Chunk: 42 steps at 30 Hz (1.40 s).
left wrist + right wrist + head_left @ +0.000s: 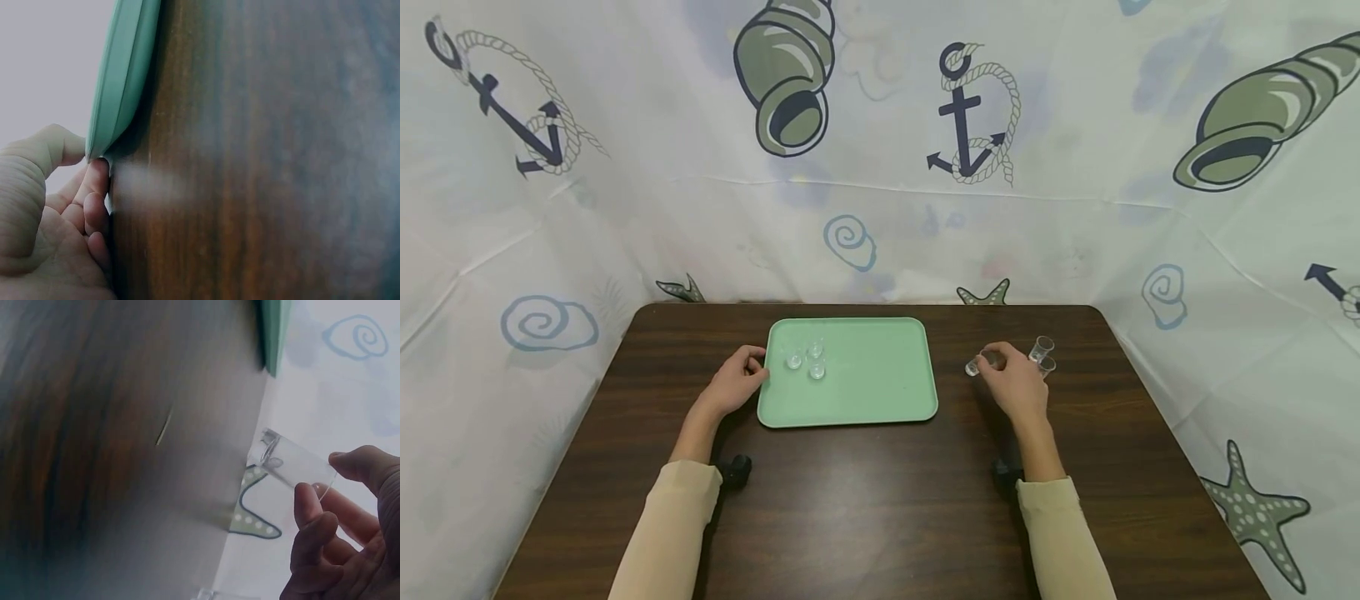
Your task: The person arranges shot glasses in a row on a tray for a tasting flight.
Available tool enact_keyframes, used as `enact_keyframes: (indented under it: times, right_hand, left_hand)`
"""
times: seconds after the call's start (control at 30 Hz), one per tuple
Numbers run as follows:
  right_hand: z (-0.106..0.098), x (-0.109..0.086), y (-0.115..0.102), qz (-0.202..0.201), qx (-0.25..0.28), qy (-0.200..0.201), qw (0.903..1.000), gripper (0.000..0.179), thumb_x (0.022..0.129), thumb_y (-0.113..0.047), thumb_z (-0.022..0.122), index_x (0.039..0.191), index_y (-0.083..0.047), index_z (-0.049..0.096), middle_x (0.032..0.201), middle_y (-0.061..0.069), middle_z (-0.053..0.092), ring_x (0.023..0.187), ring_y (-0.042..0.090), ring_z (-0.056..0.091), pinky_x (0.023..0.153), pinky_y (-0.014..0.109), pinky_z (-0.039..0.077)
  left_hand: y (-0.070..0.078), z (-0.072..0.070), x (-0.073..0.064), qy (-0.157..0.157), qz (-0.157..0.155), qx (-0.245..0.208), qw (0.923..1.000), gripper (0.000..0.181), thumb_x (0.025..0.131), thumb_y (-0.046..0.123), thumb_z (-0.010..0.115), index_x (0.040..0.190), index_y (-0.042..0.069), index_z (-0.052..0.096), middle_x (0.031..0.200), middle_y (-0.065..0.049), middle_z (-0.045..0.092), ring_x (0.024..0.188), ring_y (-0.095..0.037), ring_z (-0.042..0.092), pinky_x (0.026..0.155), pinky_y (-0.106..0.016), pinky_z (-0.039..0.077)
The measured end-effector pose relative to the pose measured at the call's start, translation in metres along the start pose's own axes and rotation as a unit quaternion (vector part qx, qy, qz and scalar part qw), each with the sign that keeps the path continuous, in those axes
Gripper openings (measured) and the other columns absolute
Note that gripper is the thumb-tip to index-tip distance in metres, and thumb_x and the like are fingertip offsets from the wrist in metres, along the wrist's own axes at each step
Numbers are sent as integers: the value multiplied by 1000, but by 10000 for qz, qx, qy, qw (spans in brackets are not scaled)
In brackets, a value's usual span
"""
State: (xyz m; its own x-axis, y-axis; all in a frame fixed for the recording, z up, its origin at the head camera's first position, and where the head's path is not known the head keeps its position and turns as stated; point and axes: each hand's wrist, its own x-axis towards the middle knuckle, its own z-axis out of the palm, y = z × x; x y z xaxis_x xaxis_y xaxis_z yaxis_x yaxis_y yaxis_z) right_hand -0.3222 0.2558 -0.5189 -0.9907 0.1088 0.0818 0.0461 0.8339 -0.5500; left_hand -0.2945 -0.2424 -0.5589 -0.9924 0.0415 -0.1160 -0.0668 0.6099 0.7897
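Note:
My left hand (735, 383) is at the left rim of a light green tray (872, 375), with the thumb on the rim and curled fingers against its edge, pinching it. On the left part of the tray stand three small clear shot glasses (817, 369). To the right of the tray, my right hand (1017, 383) pinches another clear shot glass (297, 464) near its rim between thumb and fingers. This glass is tilted, its thick base pointing away from the palm. Two more shot glasses (1042, 347) are just beyond the right hand.
Both hands work over a dark brown wooden table (865, 508). A white cloth (895, 233) with anchors, shells and starfish hangs behind and beside it. Each wrist carries a small black camera (737, 472).

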Motion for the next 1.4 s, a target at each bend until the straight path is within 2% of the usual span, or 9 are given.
enact_keyframes:
  times: [0.37, 0.57, 0.77, 1.4]
  right_hand:
    - [10, -4, -19, -101, 588, -38, 9982, 39, 102, -49, 66, 131, -22, 73, 99, 6, 73, 76, 25, 62, 62, 36, 43]
    - [14, -8, -29, -89, 764, -72, 9970, 39, 103, -50, 66, 133, -26, 72, 102, 5, 73, 79, 26, 63, 63, 37, 42]
    - [17, -10, -38, -165, 954, -81, 9953, 38, 103, -50, 66, 134, -27, 71, 104, 4, 72, 79, 26, 62, 62, 38, 42]
    - [32, -16, -73, -571, 1003, -106, 9933, 41, 104, -51, 64, 135, -26, 72, 99, 1, 72, 75, 24, 62, 64, 38, 43]
  left_hand:
    - [-1, -3, -3, 15, 46, -75, 10000, 59, 110, 17, 57, 161, -4, 35, 110, -16, 61, 87, -22, 54, 81, -36, 46]
    - [-3, -4, -4, 19, 46, -1, 10000, 53, 110, 17, 56, 157, -4, 43, 109, -16, 60, 87, -23, 53, 80, -37, 46]
    - [-4, -5, -5, 7, 68, 22, 10000, 52, 110, 16, 56, 156, -4, 43, 109, -16, 60, 87, -23, 53, 80, -37, 46]
    - [-5, -8, -5, -105, 161, -2, 9998, 51, 110, 16, 56, 155, -6, 44, 110, -17, 61, 87, -23, 54, 81, -36, 46]
